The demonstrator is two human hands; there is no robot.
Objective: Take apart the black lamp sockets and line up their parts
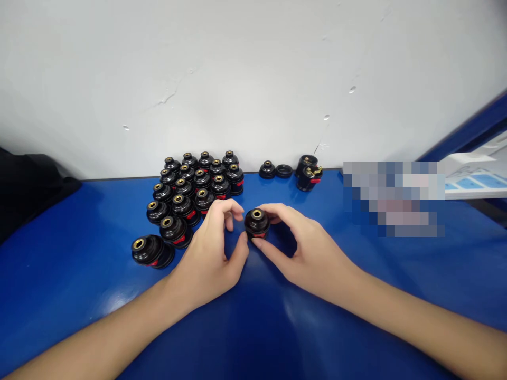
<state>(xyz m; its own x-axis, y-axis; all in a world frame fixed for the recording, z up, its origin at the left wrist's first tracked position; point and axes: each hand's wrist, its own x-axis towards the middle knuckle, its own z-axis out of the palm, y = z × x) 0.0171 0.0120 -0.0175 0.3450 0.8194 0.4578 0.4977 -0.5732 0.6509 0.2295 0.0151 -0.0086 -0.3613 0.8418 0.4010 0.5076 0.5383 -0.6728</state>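
A black domed part (257,224) with a brass ring on top and a red mark low on its front stands upright on the blue table. My right hand (295,240) has its thumb and fingers round the right side of this part. On the other side, my left hand (222,240) is curved with thumb and fingers apart, the thumb tip close to the part and nothing in the grasp. Several similar black parts (184,206) stand in rows just left of my left hand.
Near the wall lie a small black domed cap (268,169), a black ring (284,170) and two open black housings (306,178) with brass pieces inside. Dark cloth (31,182) is at the far left. White trays (475,179) and a blurred patch are at the right.
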